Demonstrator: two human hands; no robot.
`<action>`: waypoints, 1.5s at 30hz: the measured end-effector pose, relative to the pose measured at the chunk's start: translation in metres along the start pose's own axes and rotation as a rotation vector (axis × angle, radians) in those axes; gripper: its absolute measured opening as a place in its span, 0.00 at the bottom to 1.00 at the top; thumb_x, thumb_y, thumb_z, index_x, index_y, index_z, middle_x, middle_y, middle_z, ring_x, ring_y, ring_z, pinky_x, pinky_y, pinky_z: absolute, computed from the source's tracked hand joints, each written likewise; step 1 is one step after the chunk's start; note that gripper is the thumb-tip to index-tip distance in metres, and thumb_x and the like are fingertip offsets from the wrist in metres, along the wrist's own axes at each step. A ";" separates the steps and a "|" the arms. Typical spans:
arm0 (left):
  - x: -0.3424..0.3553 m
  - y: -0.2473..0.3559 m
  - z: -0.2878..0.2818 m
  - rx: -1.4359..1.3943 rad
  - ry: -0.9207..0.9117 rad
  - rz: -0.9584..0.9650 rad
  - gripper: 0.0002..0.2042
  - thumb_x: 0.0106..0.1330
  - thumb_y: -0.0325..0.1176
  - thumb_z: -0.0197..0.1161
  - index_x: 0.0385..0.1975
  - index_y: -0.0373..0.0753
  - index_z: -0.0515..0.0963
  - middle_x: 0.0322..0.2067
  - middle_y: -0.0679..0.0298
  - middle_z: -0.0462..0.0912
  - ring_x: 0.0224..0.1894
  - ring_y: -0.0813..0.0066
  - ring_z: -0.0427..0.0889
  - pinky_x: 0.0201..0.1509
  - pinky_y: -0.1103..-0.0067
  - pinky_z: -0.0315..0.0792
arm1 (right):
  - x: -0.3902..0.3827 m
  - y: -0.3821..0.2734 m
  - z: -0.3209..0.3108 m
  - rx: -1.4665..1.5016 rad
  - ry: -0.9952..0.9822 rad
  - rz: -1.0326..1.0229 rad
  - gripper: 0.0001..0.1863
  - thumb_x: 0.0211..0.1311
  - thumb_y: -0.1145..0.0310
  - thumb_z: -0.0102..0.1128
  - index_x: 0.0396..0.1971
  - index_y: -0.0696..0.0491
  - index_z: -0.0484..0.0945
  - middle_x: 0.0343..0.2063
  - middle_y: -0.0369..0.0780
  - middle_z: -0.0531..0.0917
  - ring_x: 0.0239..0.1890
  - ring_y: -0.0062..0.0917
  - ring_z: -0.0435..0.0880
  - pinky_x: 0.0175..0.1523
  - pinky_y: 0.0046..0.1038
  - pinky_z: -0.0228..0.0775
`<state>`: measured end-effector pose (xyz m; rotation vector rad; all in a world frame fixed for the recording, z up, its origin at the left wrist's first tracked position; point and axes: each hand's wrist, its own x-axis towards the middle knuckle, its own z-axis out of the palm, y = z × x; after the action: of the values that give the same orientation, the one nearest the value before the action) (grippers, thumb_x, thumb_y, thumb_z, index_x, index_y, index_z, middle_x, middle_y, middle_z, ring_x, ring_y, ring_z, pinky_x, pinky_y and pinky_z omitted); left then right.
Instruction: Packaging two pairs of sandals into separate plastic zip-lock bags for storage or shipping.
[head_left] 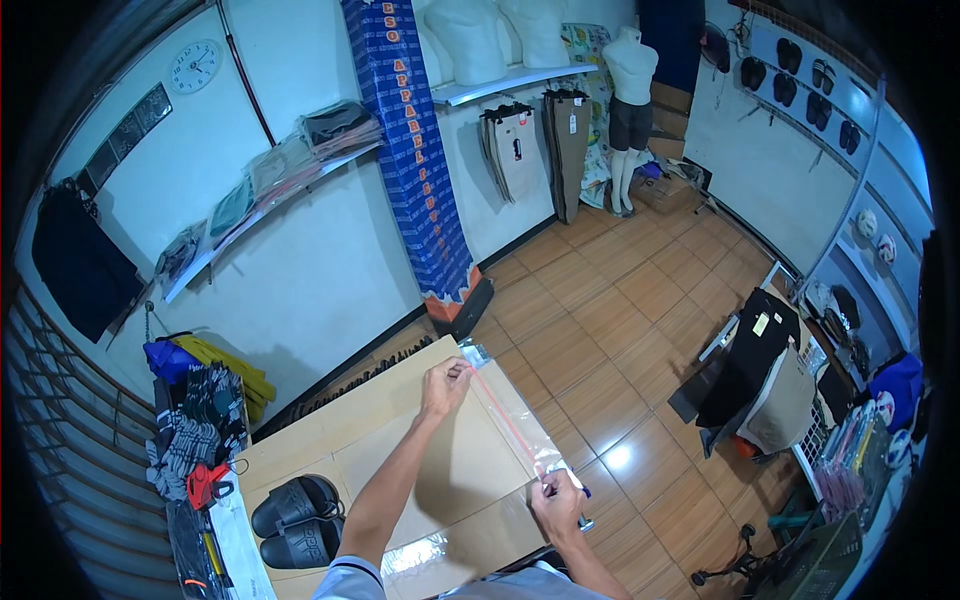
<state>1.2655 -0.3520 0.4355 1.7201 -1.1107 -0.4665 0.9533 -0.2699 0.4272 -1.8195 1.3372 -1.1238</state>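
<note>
the red strip (505,415) runs straight between the left hand (446,388) and right hand (558,503), along the right side of the tan-topped counter (350,430), by clear plastic (523,417). each hand's grip appears to pinch one end. even tension and level fingers should prevent sagging or twisting.

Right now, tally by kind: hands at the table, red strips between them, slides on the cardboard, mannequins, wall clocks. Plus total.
Hands (left hand, right hand): 2
Thin red strip: 1
Black slide sandals on the cardboard: 2
White mannequin torsos on the wall shelf: 2
Standing mannequin in dark shorts: 1
Round wall clock: 1
Total: 9
</note>
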 end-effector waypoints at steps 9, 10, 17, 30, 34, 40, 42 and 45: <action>-0.047 -0.027 -0.065 0.048 0.004 -0.006 0.05 0.62 0.26 0.66 0.35 0.31 0.83 0.28 0.63 0.84 0.31 0.81 0.79 0.40 0.81 0.76 | -0.044 -0.041 0.015 -0.096 -0.312 0.022 0.09 0.47 0.65 0.67 0.25 0.55 0.81 0.20 0.43 0.85 0.23 0.37 0.86 0.31 0.36 0.77; -0.053 -0.030 -0.074 0.051 -0.016 -0.010 0.05 0.63 0.25 0.65 0.35 0.30 0.82 0.29 0.64 0.83 0.32 0.82 0.78 0.40 0.83 0.75 | -0.053 -0.041 0.020 -0.105 -0.342 0.029 0.10 0.48 0.64 0.66 0.26 0.56 0.81 0.21 0.44 0.85 0.24 0.40 0.86 0.33 0.37 0.78; -0.089 -0.054 -0.136 0.165 0.012 0.005 0.07 0.59 0.27 0.68 0.35 0.35 0.85 0.29 0.59 0.86 0.31 0.75 0.82 0.41 0.77 0.77 | -0.098 -0.073 0.048 -0.053 -0.502 0.055 0.10 0.52 0.62 0.64 0.27 0.54 0.83 0.18 0.45 0.84 0.23 0.43 0.85 0.33 0.42 0.76; -0.127 -0.058 -0.198 0.187 -0.022 -0.017 0.05 0.59 0.24 0.68 0.34 0.34 0.85 0.28 0.61 0.86 0.30 0.79 0.81 0.38 0.80 0.76 | -0.155 -0.109 0.079 -0.121 -0.462 0.044 0.10 0.49 0.64 0.67 0.24 0.56 0.83 0.19 0.45 0.84 0.22 0.38 0.85 0.31 0.36 0.76; -0.130 -0.065 -0.204 0.170 -0.015 0.026 0.05 0.59 0.24 0.68 0.34 0.34 0.85 0.28 0.61 0.86 0.29 0.79 0.81 0.38 0.80 0.76 | -0.166 -0.113 0.084 -0.120 -0.382 0.041 0.10 0.48 0.65 0.68 0.23 0.57 0.83 0.18 0.45 0.83 0.21 0.38 0.84 0.29 0.36 0.75; -0.139 -0.075 -0.215 0.205 -0.014 0.052 0.07 0.59 0.25 0.69 0.37 0.34 0.85 0.29 0.57 0.87 0.31 0.75 0.84 0.39 0.78 0.78 | -0.172 -0.111 0.090 -0.147 -0.324 -0.002 0.10 0.46 0.66 0.69 0.21 0.58 0.82 0.17 0.45 0.83 0.20 0.38 0.83 0.29 0.36 0.75; -0.144 -0.072 -0.222 0.174 -0.013 0.045 0.09 0.59 0.25 0.69 0.39 0.34 0.84 0.33 0.55 0.87 0.33 0.72 0.85 0.41 0.77 0.79 | -0.175 -0.112 0.091 -0.124 -0.315 -0.024 0.10 0.45 0.66 0.69 0.21 0.58 0.82 0.17 0.45 0.83 0.19 0.38 0.83 0.29 0.37 0.75; -0.157 -0.047 -0.237 0.161 -0.028 0.046 0.13 0.60 0.27 0.68 0.45 0.34 0.82 0.39 0.53 0.86 0.40 0.68 0.85 0.46 0.75 0.79 | -0.173 -0.121 0.086 -0.210 -0.304 -0.023 0.10 0.45 0.65 0.69 0.20 0.57 0.81 0.16 0.45 0.82 0.19 0.38 0.83 0.30 0.38 0.76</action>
<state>1.3805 -0.0899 0.4676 1.8275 -1.2340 -0.3816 1.0599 -0.0695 0.4428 -2.0629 1.2925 -0.7016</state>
